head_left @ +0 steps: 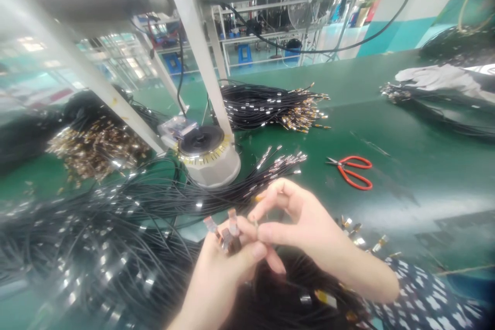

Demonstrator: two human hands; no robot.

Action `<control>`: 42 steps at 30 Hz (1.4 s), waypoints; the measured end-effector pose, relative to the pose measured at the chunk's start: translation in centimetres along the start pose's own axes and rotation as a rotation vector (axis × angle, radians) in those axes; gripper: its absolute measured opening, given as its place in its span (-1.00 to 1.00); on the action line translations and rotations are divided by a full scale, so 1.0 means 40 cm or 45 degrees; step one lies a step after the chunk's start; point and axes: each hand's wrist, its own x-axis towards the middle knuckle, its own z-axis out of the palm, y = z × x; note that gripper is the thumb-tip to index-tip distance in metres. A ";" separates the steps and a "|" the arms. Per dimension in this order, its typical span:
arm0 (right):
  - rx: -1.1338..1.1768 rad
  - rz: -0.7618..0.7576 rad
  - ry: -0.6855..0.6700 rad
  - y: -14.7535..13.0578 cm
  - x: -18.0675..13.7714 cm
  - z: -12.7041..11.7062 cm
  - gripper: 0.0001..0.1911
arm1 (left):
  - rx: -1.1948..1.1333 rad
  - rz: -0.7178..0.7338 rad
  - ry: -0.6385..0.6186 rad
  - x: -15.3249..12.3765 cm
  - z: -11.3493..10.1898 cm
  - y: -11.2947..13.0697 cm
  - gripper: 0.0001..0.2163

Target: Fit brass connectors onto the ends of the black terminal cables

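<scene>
Several black cables with small clear-and-copper end pieces (226,238) stick up out of my left hand (232,268), whose fingers are closed around them. Thumb and forefinger of my right hand (297,219) pinch together right at the left fingertips. What sits in that pinch is too small and blurred to name; it may be a thin cable end. Beneath both hands lies a dark heap of black cables (294,299), some with yellow and silvery ends. Just beyond the hands, a bundle of cables with whitish tips (284,162) rests on the green table.
Red-handled scissors (353,170) lie to the right on the green tabletop (386,129). A round white device with a black dial (211,165) stands by a white shelf post (201,46). Cable bundles (270,105) lie behind, more (104,149) at left. A pale cloth (444,80) covers cables at right.
</scene>
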 end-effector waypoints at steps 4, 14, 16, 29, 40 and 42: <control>0.093 0.060 -0.206 -0.009 0.001 -0.006 -0.67 | -0.047 -0.140 -0.195 0.008 -0.020 0.004 -0.69; -0.402 -0.234 -0.275 -0.065 0.045 -0.085 -0.86 | -0.189 -0.147 -0.356 0.037 -0.008 0.016 -0.77; -0.629 -0.223 -0.143 -0.075 0.052 -0.061 -0.87 | -0.174 -0.114 -0.332 0.040 -0.007 0.008 -0.79; -0.697 -0.328 -0.080 -0.033 0.050 0.007 -0.89 | 0.199 0.072 -0.106 0.018 -0.002 -0.010 -0.63; -1.313 -0.258 -0.344 -0.032 -0.027 -0.100 -0.43 | -0.057 0.187 0.129 0.013 0.002 0.017 -0.84; -1.539 -0.188 -0.420 0.002 -0.057 -0.124 -0.39 | 0.012 0.242 0.284 0.015 0.002 0.026 -0.85</control>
